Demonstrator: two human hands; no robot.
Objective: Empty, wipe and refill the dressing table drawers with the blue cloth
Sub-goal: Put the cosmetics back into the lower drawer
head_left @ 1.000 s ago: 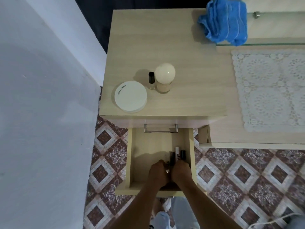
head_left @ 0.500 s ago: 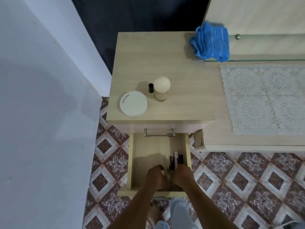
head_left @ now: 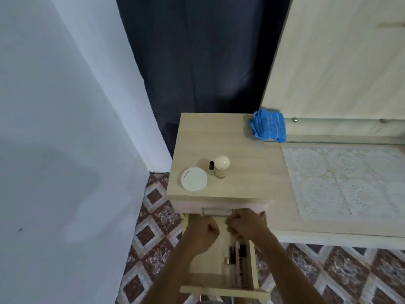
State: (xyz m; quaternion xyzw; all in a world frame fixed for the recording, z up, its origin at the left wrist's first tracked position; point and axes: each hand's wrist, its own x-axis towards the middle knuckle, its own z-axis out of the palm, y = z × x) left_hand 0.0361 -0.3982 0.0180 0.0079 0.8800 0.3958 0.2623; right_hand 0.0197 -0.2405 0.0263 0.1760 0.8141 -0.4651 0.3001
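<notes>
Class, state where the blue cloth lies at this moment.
Head view: the blue cloth lies bunched on the cabinet top, at its far right corner, just beyond the lace mat.

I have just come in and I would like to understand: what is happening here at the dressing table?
A person seems to be emptying the open drawer of the dressing table. The left hand and right hand are curled above it; whether they hold anything is hidden. Dark tubes lie in the drawer. The blue cloth lies untouched on top, far from both hands.
</notes>
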